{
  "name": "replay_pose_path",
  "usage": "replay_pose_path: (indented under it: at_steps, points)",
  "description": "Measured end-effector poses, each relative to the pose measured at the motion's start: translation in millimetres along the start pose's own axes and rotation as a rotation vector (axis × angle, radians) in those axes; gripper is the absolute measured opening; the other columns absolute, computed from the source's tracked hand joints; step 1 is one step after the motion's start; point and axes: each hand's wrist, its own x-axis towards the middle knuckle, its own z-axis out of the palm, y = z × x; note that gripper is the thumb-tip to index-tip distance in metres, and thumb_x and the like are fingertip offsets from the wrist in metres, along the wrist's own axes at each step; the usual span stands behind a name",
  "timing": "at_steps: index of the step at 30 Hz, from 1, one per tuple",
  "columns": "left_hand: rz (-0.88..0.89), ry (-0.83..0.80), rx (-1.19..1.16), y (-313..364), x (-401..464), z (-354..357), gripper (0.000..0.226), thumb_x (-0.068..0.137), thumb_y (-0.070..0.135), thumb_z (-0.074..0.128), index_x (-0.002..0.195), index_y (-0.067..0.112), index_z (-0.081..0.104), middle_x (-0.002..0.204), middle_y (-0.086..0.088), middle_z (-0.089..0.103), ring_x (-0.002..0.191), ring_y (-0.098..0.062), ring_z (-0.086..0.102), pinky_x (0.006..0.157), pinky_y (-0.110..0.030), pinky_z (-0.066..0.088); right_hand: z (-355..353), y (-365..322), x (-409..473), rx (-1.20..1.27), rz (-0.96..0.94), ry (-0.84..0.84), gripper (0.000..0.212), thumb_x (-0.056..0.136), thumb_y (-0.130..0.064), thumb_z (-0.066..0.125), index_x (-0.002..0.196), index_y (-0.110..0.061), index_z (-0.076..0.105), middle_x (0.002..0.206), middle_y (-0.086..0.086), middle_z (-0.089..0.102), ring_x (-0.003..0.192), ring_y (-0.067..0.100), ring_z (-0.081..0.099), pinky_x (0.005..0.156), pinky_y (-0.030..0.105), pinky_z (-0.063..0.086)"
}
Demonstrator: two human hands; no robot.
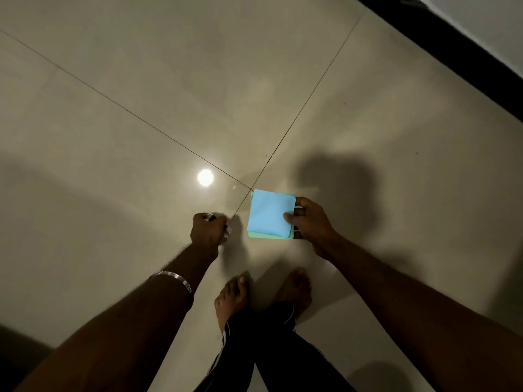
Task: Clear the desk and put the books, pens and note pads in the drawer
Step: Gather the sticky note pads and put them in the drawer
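My right hand (311, 224) grips a small stack of note pads (268, 213), light blue on top with a green one underneath, held flat over the floor. The thumb lies on the blue sheet and the fingers wrap the right edge. My left hand (208, 229) is closed into a fist around thin clear pens (226, 232), whose ends poke out at the right of the fist. Both hands hang in front of me at about the same height. No desk or drawer is in view.
Beige floor tiles (141, 94) with thin grout lines fill the view, with a lamp glare (205, 177) on them. My bare feet (263, 292) and dark trousers are below. A dark skirting strip (452, 52) and a white wall run along the upper right.
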Motion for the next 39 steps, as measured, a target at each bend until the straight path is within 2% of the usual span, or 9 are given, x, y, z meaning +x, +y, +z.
replay_pose_path:
  at_steps: [4, 8, 12, 14, 17, 22, 26, 33, 39]
  points:
    - [0.111, -0.11, 0.023, 79.7, -100.9, 2.9, 0.027, 0.085, 0.01, 0.053, 0.112, 0.014, 0.047, 0.067, -0.007, 0.058, 0.054, -0.015, 0.052, 0.052, -0.022, 0.038, -8.0, -27.2, -30.9, 0.015, -0.027, 0.019, 0.031, 0.088, 0.0, 0.063, 0.116, -0.012, 0.058, 0.116, 0.013, 0.065, 0.105, 0.031, 0.065, 0.072, 0.039, 0.058]
    - [0.094, -0.274, 0.067, 114.7, -142.5, -0.2, 0.02, 0.086, 0.01, 0.047, 0.104, 0.017, 0.046, 0.067, -0.001, 0.055, 0.058, -0.015, 0.05, 0.062, -0.025, 0.044, -16.4, -55.7, -63.2, 0.044, -0.064, 0.009, 0.031, 0.089, 0.0, 0.062, 0.118, -0.009, 0.058, 0.116, 0.015, 0.066, 0.104, 0.031, 0.066, 0.065, 0.032, 0.058]
    - [0.092, -0.358, 0.018, 146.8, -186.3, -1.5, 0.029, 0.088, 0.01, 0.045, 0.115, 0.021, 0.052, 0.083, -0.004, 0.06, 0.067, -0.015, 0.056, 0.067, -0.027, 0.051, -28.1, -88.5, -99.0, 0.041, -0.096, 0.047, 0.031, 0.088, -0.003, 0.061, 0.117, -0.01, 0.059, 0.114, 0.012, 0.068, 0.104, 0.032, 0.067, 0.075, 0.042, 0.059]
    - [0.095, -0.393, 0.005, 163.8, -211.9, -2.7, 0.023, 0.091, 0.01, 0.042, 0.109, 0.022, 0.052, 0.086, -0.005, 0.06, 0.067, -0.014, 0.056, 0.066, -0.027, 0.05, -34.1, -103.5, -116.0, 0.037, -0.12, 0.061, 0.031, 0.087, -0.004, 0.061, 0.117, -0.011, 0.059, 0.113, 0.011, 0.069, 0.104, 0.031, 0.067, 0.08, 0.047, 0.058]
    - [0.117, -0.454, 0.024, 188.0, -248.0, -3.8, 0.017, 0.089, 0.009, 0.042, 0.082, 0.023, 0.049, 0.081, -0.007, 0.049, 0.063, -0.014, 0.048, 0.065, -0.025, 0.049, -45.1, -127.8, -144.4, 0.041, -0.156, 0.084, 0.032, 0.088, -0.004, 0.061, 0.118, -0.011, 0.059, 0.112, 0.009, 0.069, 0.103, 0.028, 0.068, 0.085, 0.05, 0.057]
    - [0.215, -0.554, 0.107, 233.0, -302.7, -4.2, 0.005, 0.085, 0.011, 0.053, 0.091, 0.011, 0.055, 0.072, -0.003, 0.049, 0.054, -0.012, 0.045, 0.06, -0.023, 0.045, -64.1, -171.8, -188.6, 0.082, -0.217, 0.107, 0.033, 0.09, -0.001, 0.058, 0.123, -0.008, 0.058, 0.112, 0.008, 0.069, 0.099, 0.024, 0.069, 0.082, 0.04, 0.058]
    - [0.322, -0.557, 0.148, 265.8, -340.8, -2.2, 0.017, 0.085, 0.001, 0.054, 0.1, 0.005, 0.062, 0.07, -0.001, 0.06, 0.049, -0.009, 0.055, 0.056, -0.022, 0.049, -78.5, -206.6, -225.9, 0.128, -0.253, 0.116, 0.032, 0.092, -0.001, 0.057, 0.122, -0.012, 0.06, 0.109, 0.004, 0.069, 0.092, 0.018, 0.068, 0.063, 0.023, 0.055]
    - [0.434, -0.516, 0.187, 317.0, -418.8, 0.0, 0.02, 0.085, -0.002, 0.055, 0.102, 0.005, 0.062, 0.083, -0.004, 0.064, 0.068, -0.015, 0.059, 0.056, -0.021, 0.051, -101.5, -260.9, -288.4, 0.113, -0.274, 0.217, 0.027, 0.09, -0.007, 0.062, 0.116, -0.008, 0.065, 0.109, 0.005, 0.071, 0.097, 0.023, 0.07, 0.079, 0.036, 0.059]
    - [0.531, -0.512, 0.288, 357.6, -501.9, -5.9, 0.017, 0.085, -0.003, 0.056, 0.101, 0.003, 0.059, 0.086, -0.009, 0.062, 0.07, -0.016, 0.059, 0.045, -0.018, 0.05, -125.2, -302.8, -365.3, 0.158, -0.267, 0.215, 0.018, 0.09, -0.005, 0.06, 0.108, -0.008, 0.065, 0.102, 0.01, 0.071, 0.086, 0.023, 0.07, 0.063, 0.028, 0.056]
